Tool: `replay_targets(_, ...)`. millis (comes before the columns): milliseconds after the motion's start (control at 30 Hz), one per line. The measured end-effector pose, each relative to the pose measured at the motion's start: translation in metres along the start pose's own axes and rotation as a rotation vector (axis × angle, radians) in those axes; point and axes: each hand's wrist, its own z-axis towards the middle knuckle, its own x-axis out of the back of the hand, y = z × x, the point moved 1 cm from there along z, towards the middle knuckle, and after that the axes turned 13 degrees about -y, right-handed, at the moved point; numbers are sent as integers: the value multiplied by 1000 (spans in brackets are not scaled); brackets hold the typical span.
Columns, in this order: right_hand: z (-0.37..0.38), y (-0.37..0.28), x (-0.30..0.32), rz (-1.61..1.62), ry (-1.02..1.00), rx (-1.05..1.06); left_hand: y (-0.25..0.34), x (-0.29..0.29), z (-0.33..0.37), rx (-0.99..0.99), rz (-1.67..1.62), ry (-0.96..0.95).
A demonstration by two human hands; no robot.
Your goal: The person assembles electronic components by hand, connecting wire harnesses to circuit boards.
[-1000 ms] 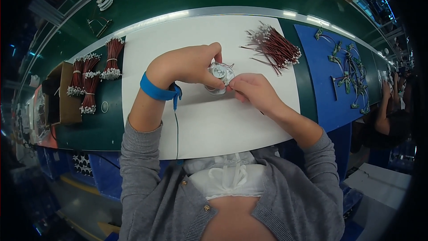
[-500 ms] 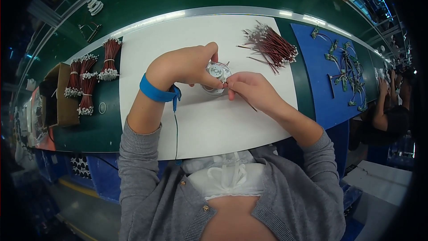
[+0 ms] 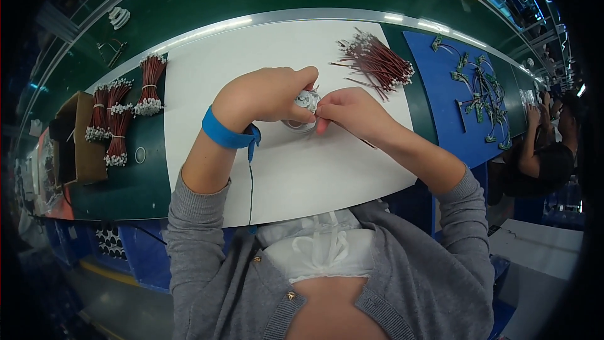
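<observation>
Over a white work sheet (image 3: 283, 176), my left hand (image 3: 267, 96) curls round a small round white device (image 3: 307, 99) with a whitish inner face. Its thumb presses the near side, and the fingers reach round the far side. My right hand (image 3: 357, 113) is closed in a pinch at the right edge of the device. A thin dark-red wire cable (image 3: 368, 144) comes out below that hand, its other end hidden by the fingers. A blue wrist strap (image 3: 221, 132) with a thin green cord circles my left wrist.
A loose pile of red wire cables (image 3: 376, 62) lies at the sheet's far right. Tied cable bundles (image 3: 118, 107) and a cardboard box (image 3: 88, 145) are on the left. On the right, a blue mat (image 3: 434, 82) bears wired green circuit boards (image 3: 481, 97); beyond is another person's arm (image 3: 531, 141).
My right hand has turned slightly and its fingers have closed in nearer the device. The left hand has shifted a little right and tilted the device. The whole view has moved slightly.
</observation>
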Motion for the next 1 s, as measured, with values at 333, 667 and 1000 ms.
replay_targets(333,-36,-6,-7,-23,91,45,45,-4,-40,330,192,181)
replay_targets(667,-210,90,69,-430,1301,109,120,-80,-55,-383,535,340)
replay_targets(1000,-313,174,125,-361,1462,-222,156,-95,-30,-330,440,379)
